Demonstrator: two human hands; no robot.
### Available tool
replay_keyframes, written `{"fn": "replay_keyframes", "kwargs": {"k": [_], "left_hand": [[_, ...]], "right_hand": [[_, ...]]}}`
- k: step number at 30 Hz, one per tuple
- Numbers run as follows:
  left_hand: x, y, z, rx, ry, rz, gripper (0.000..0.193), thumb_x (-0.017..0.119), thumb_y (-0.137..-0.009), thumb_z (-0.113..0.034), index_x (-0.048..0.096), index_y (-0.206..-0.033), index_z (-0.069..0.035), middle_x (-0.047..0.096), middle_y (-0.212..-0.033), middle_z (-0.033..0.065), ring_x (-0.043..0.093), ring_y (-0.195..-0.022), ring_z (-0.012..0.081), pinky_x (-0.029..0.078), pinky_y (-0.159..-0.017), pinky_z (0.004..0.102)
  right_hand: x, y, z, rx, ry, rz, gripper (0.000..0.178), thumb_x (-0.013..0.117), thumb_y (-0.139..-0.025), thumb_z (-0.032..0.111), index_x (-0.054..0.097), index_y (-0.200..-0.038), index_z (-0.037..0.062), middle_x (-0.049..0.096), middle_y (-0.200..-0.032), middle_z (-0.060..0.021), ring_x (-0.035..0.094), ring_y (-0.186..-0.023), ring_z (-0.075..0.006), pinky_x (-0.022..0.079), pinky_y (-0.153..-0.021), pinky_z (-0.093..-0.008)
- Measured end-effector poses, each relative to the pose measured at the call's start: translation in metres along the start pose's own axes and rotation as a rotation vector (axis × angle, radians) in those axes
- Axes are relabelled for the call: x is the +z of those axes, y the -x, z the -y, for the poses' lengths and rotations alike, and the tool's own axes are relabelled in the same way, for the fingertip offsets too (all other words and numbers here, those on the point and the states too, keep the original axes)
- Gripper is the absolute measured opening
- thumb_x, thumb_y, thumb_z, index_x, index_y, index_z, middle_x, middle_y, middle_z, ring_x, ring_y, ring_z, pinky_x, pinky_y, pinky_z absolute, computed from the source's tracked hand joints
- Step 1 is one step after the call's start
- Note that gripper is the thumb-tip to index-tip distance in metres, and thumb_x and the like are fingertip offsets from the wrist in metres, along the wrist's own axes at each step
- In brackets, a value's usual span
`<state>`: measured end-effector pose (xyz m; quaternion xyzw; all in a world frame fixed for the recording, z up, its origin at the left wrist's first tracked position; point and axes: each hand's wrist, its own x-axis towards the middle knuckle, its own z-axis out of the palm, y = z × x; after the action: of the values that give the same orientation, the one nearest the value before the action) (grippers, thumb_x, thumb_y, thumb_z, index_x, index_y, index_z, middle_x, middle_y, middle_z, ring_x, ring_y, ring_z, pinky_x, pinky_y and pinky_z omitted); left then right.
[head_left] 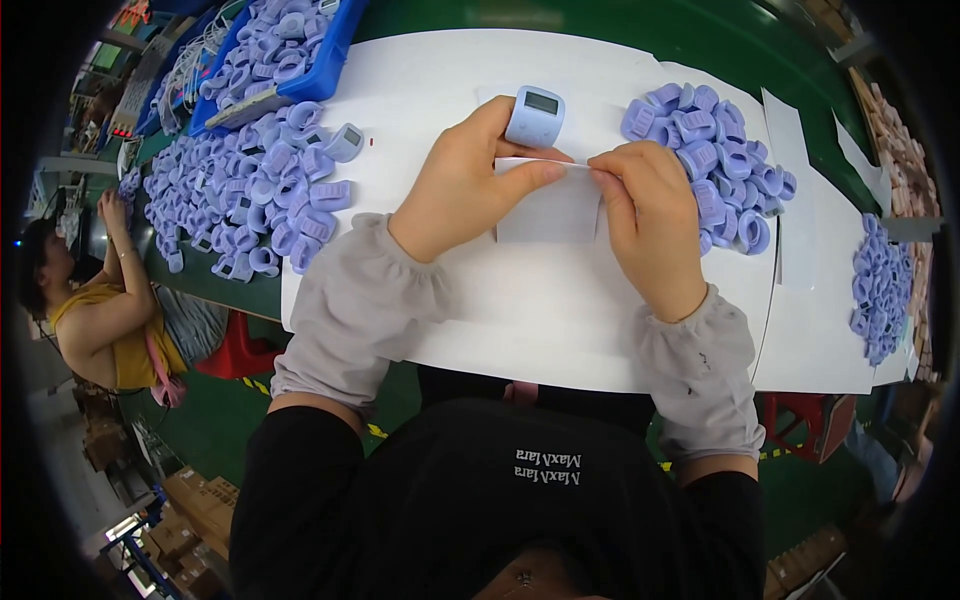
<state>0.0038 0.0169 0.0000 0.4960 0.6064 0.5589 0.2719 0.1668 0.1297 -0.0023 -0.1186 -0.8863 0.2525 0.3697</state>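
The light-blue ring-shaped device [537,122], its small dark display facing up, sits at about 12 o'clock from the middle of our view, above the white tabletop [540,335]. We grasp it with the fingers of our left hand [455,185], though we cannot tell exactly how they pass around it. Our left thumb rests at the upper edge of a white sheet [547,222], just below the device. Our right hand [655,205] pinches that sheet's upper edge between thumb and fingers. At 2 o'clock, near our right hand, we have a heap of similar rings [700,130]; at 10 o'clock, a wider pile [235,185]; at 11 o'clock, a blue bin [347,30] filled with more. A co-worker [110,330] sits at 9 o'clock.
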Motion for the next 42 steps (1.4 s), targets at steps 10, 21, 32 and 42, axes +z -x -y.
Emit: {"fn": "replay_keyframes", "kwargs": {"k": [10, 21, 32, 42], "left_hand": [[0.001, 0.0, 0.006, -0.074, 0.124, 0.009, 0.027, 0.067, -0.086, -0.008, 0.052, -0.105, 0.003, 0.069, -0.094, 0.0122, 0.068, -0.09, 0.0174, 0.052, -0.075, 0.0275], [0.003, 0.001, 0.01, -0.122, 0.119, -0.059, 0.038, 0.07, -0.085, -0.011, 0.05, -0.114, 0.003, 0.069, -0.092, 0.0113, 0.067, -0.087, 0.0164, 0.052, -0.074, 0.0271], [0.005, 0.004, 0.0, -0.062, 0.06, 0.078, 0.032, 0.068, -0.087, -0.01, 0.05, -0.112, 0.002, 0.068, -0.097, 0.0134, 0.067, -0.089, 0.0186, 0.052, -0.08, 0.0292], [0.005, 0.004, -0.002, 0.241, -0.21, 0.172, 0.026, 0.064, -0.089, -0.016, 0.062, -0.111, -0.001, 0.065, -0.099, 0.012, 0.06, -0.088, 0.0242, 0.048, -0.078, 0.0332]], "right_hand": [[0.01, 0.006, 0.004, -0.025, 0.093, -0.049, 0.012, 0.064, -0.079, -0.004, 0.065, -0.09, 0.0002, 0.063, -0.084, -0.0117, 0.059, -0.078, -0.0298, 0.048, -0.069, -0.0359], [0.01, 0.008, 0.007, -0.181, 0.321, -0.055, 0.017, 0.067, -0.075, 0.002, 0.069, -0.092, 0.0038, 0.062, -0.092, -0.0049, 0.055, -0.071, -0.0211, 0.04, -0.06, -0.0327], [-0.003, 0.007, 0.003, 0.201, -0.192, 0.084, 0.009, 0.067, -0.076, -0.002, 0.063, -0.083, 0.0023, 0.061, -0.109, -0.0083, 0.059, -0.089, -0.0199, 0.048, -0.075, -0.0287], [-0.021, -0.002, 0.012, 0.356, -0.719, 0.04, 0.008, 0.064, -0.08, -0.004, 0.061, -0.086, -0.0002, 0.055, -0.121, -0.011, 0.051, -0.096, -0.0148, 0.039, -0.091, -0.0302]]}}
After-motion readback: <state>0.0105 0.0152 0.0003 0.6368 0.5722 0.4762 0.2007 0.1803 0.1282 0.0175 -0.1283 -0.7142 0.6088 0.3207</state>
